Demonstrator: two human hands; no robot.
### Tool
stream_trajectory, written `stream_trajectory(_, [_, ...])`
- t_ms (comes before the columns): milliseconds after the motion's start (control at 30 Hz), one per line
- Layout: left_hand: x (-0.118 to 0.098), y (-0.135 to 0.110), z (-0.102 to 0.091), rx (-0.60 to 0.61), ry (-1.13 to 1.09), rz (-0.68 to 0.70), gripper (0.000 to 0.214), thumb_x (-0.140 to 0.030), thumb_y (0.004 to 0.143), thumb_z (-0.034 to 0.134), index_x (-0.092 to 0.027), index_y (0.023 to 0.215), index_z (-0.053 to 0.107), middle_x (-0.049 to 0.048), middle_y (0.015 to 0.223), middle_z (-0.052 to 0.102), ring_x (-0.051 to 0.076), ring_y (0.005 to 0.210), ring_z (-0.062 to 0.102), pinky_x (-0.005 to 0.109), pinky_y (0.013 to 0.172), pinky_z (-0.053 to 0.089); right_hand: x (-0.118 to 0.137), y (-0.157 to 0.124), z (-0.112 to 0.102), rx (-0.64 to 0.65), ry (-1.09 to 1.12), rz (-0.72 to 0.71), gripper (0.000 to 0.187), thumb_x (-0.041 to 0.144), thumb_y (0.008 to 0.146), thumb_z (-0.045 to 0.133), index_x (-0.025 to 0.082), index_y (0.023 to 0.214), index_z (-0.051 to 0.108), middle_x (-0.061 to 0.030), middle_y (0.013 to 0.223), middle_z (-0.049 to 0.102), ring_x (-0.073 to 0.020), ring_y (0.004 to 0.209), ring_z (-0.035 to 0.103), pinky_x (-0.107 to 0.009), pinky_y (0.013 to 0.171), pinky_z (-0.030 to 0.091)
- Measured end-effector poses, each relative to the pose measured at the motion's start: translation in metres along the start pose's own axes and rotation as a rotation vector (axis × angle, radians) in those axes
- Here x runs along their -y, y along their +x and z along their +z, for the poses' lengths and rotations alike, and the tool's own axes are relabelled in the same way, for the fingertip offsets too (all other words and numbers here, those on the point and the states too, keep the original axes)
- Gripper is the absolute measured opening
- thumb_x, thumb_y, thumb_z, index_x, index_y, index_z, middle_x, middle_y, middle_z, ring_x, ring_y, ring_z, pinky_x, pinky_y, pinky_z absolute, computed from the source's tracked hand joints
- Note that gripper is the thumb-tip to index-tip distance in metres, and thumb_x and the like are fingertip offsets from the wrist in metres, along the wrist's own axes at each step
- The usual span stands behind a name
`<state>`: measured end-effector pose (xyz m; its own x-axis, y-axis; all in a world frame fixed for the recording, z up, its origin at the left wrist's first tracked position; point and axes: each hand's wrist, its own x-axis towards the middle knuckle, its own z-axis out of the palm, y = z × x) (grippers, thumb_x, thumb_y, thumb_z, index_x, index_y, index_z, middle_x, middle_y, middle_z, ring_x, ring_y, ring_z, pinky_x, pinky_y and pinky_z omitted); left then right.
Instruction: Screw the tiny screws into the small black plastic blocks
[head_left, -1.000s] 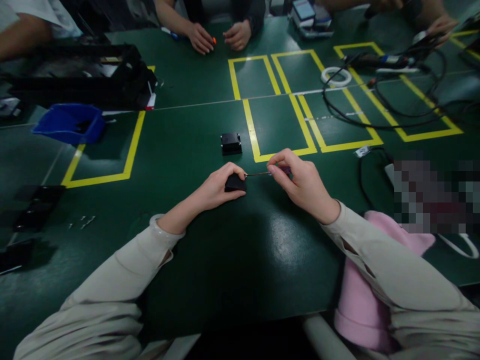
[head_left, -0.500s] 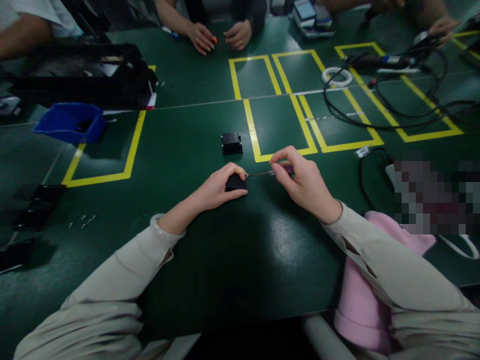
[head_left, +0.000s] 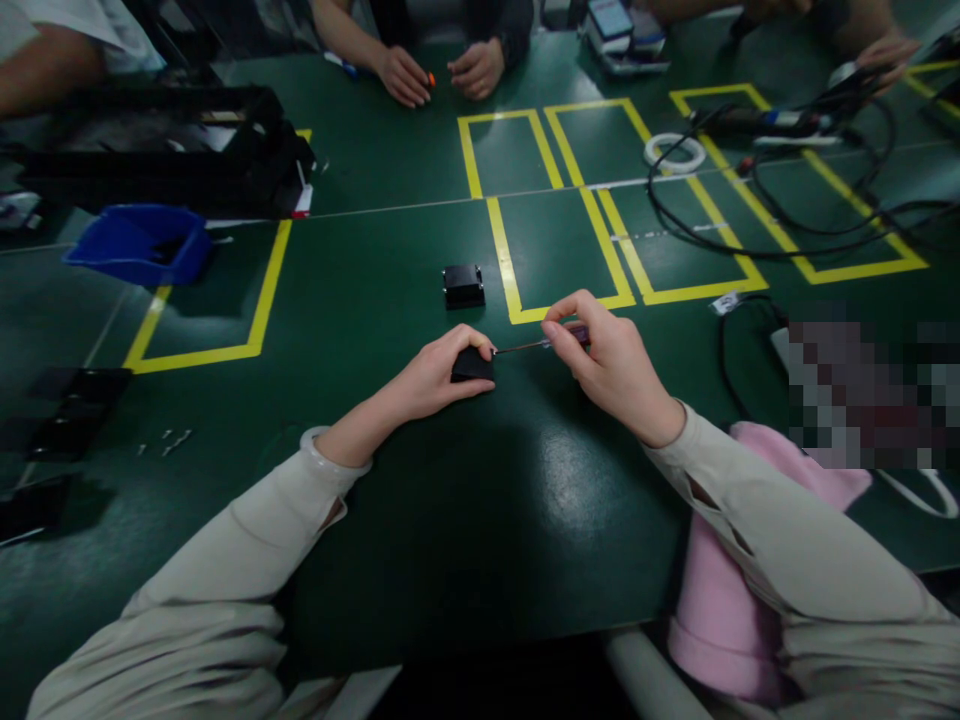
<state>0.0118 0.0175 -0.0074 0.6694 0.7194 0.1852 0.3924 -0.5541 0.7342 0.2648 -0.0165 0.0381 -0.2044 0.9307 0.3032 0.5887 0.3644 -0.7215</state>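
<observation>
My left hand [head_left: 433,372] is closed around a small black block [head_left: 472,366] resting on the green table. Between the thumb and fingers of my right hand [head_left: 600,350] is the handle of a screwdriver [head_left: 525,347]. Its thin shaft points left, and the tip meets the block's right side near my left index finger. What the tip sits in is too small to make out. Just beyond my left hand stands a second black block [head_left: 463,286] with small shiny bits at its corners.
Several loose screws [head_left: 166,440] lie to the left, by black parts [head_left: 71,415]. A blue bin [head_left: 142,245] and a black tray [head_left: 165,150] stand farther back. Cables [head_left: 750,245] and a white ring [head_left: 673,153] lie right; a pink cloth [head_left: 724,620] is near my right arm. A co-worker's hands [head_left: 442,75] rest opposite.
My right hand has shifted very slightly right, and the screwdriver shaft tilts a little differently. The left hand and the block have stayed in place.
</observation>
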Motion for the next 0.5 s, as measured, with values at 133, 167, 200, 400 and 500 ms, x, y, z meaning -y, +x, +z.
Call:
stream_trajectory(133, [0.0, -0.0005, -0.0001, -0.007, 0.007, -0.005, 0.028, -0.029, 0.089, 0.074, -0.02, 0.107, 0.054, 0.0056, 0.114, 0.063, 0.021, 0.108, 0.063, 0.035, 0.095, 0.048, -0.0006, 0.0, 0.0, -0.008, 0.013, -0.045, 0.015, 0.025, 0.094, 0.054, 0.021, 0.108, 0.055, 0.001, 0.077, 0.06, -0.0145, 0.066, 0.061, -0.028, 0.064, 0.04])
stream_trajectory(167, [0.0001, -0.0008, -0.0002, -0.011, 0.012, -0.01, 0.03, -0.029, 0.088, 0.074, -0.02, 0.108, 0.054, 0.0055, 0.114, 0.063, 0.021, 0.108, 0.063, 0.035, 0.095, 0.048, -0.0009, 0.0001, 0.0, -0.018, 0.014, -0.054, 0.017, 0.024, 0.093, 0.054, 0.02, 0.11, 0.055, 0.0004, 0.08, 0.06, -0.0149, 0.068, 0.062, -0.028, 0.065, 0.04])
stream_trajectory(200, [0.0001, -0.001, -0.0001, -0.015, 0.02, -0.017, 0.032, -0.029, 0.088, 0.075, -0.02, 0.111, 0.054, 0.0054, 0.114, 0.063, 0.022, 0.108, 0.064, 0.035, 0.095, 0.049, -0.0011, 0.0002, 0.0001, -0.026, 0.015, -0.058, 0.017, 0.023, 0.093, 0.055, 0.021, 0.11, 0.054, 0.0003, 0.081, 0.06, -0.015, 0.07, 0.062, -0.028, 0.066, 0.041])
stream_trajectory(400, [0.0002, -0.0011, 0.0009, -0.02, 0.027, -0.062, 0.048, -0.031, 0.086, 0.077, -0.021, 0.125, 0.05, 0.007, 0.122, 0.063, 0.023, 0.113, 0.064, 0.037, 0.099, 0.05, -0.0009, 0.0008, -0.0003, 0.022, 0.055, 0.004, 0.011, 0.033, 0.098, 0.053, 0.022, 0.101, 0.054, 0.0053, 0.064, 0.053, -0.0123, 0.053, 0.053, -0.028, 0.059, 0.035])
stream_trajectory(500, [0.0008, -0.0009, 0.0019, -0.019, -0.002, -0.068, 0.053, -0.031, 0.085, 0.077, -0.021, 0.128, 0.048, 0.0079, 0.122, 0.065, 0.024, 0.116, 0.065, 0.039, 0.102, 0.05, -0.0011, 0.0004, 0.0001, 0.004, 0.052, -0.031, 0.009, 0.025, 0.095, 0.053, 0.022, 0.104, 0.054, 0.0049, 0.067, 0.052, -0.0128, 0.057, 0.054, -0.028, 0.061, 0.036])
